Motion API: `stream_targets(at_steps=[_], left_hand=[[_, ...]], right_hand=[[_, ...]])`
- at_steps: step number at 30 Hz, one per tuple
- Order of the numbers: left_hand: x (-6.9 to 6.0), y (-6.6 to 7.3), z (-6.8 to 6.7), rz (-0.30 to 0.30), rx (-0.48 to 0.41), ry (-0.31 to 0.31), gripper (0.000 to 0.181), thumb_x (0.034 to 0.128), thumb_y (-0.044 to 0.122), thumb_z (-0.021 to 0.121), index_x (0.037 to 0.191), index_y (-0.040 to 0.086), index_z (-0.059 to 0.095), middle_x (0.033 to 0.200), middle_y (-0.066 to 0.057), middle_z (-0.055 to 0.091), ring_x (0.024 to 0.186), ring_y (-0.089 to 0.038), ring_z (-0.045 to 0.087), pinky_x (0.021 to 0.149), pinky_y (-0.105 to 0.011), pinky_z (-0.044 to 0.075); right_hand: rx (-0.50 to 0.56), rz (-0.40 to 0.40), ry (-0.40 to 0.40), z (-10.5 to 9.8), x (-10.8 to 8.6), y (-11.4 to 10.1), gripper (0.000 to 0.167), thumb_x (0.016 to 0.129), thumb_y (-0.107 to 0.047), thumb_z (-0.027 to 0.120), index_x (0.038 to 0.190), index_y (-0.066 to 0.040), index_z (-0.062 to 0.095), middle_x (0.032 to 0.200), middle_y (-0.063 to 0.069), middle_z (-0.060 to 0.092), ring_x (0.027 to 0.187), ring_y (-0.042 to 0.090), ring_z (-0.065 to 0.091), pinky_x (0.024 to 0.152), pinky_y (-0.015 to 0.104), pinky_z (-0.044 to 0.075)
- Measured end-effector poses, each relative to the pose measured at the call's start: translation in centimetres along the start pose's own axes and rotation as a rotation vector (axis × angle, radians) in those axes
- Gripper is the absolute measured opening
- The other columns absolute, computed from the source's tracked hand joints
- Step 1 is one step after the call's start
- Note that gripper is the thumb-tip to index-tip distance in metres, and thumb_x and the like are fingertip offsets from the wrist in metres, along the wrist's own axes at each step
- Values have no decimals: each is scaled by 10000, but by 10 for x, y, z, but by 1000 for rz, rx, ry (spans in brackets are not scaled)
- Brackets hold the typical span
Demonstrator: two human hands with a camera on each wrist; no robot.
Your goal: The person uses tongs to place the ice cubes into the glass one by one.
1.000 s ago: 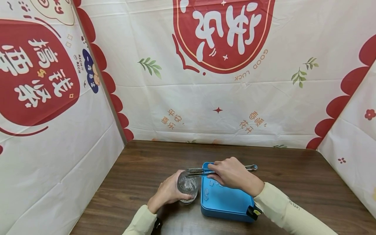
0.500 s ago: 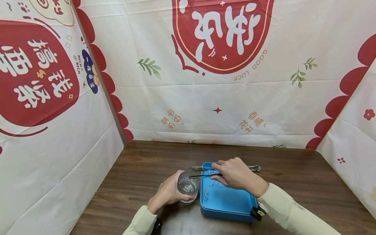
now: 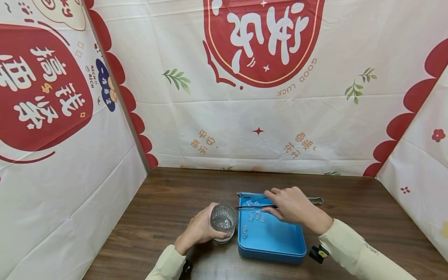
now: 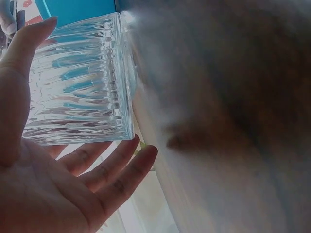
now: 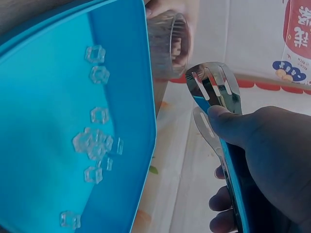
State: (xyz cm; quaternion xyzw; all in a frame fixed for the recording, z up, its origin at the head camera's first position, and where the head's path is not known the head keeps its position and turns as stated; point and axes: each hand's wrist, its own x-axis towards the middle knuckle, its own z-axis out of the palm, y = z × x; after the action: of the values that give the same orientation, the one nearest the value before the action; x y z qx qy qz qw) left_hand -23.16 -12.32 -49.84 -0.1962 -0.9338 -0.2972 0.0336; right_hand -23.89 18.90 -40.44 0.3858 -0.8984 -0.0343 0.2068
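Observation:
In the head view the left hand (image 3: 201,227) grips a clear ribbed glass (image 3: 223,221) around its side, with a few clear pieces visible at its bottom. The left wrist view shows the thumb and fingers around the glass (image 4: 80,82). The right hand (image 3: 292,206) holds metal tongs (image 3: 316,200) over a blue tray (image 3: 280,239); their slotted ends (image 5: 214,87) stand apart with nothing between them. Several clear cubes (image 5: 95,143) lie in the blue tray, most of them in a cluster.
Brown wooden table (image 3: 182,186) extends around the tray and glass. A white printed cloth (image 3: 245,116) hangs behind it, with another on the left side and one on the right. A black strap device (image 3: 318,253) hangs by the right sleeve.
The right hand and tongs have moved right, away from the glass's mouth to over the tray, and the tong ends have spread apart. The left hand and glass have hardly moved.

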Motion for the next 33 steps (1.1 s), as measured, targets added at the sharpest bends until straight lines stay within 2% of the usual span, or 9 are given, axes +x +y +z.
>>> stream_targets(at_steps=[5,13,24,29,33], left_hand=[[-1,0,0,15,-10,5,837,603,484,909,1275,175,516,1115,2,660,979,-187,641,748,-378,512],[0,0,-1,5,-6,-1,847,596,501,909,1274,181,513,1112,-4,663,970,-202,645,726,-395,504],[-1,-1,-1,-9,9,-12,859,592,525,904,1275,185,509,1105,2,665,950,-195,649,710,-395,502],[0,-1,0,-13,12,-14,862,595,537,898,1280,189,506,1111,-2,667,956,-200,651,717,-401,501],[0,0,-1,-15,12,-14,862,596,537,897,1280,191,505,1113,-4,669,955,-201,653,710,-400,498]], right_hand=[[-9,24,-8,0,-6,5,406,860,-486,720,1046,-131,662,731,-24,598,480,79,490,433,210,351],[-18,55,-19,1,-14,12,440,847,-496,729,1062,-117,672,741,-17,608,486,86,503,429,217,361],[-23,77,-90,12,-22,16,441,859,-516,706,1052,-124,651,737,-16,595,484,98,496,426,237,374],[-2,85,-143,21,-24,17,460,863,-505,704,1083,-102,666,830,40,659,524,127,556,454,260,432],[14,66,-152,28,-25,17,442,863,-488,712,1072,-101,668,873,68,684,534,133,569,457,263,435]])
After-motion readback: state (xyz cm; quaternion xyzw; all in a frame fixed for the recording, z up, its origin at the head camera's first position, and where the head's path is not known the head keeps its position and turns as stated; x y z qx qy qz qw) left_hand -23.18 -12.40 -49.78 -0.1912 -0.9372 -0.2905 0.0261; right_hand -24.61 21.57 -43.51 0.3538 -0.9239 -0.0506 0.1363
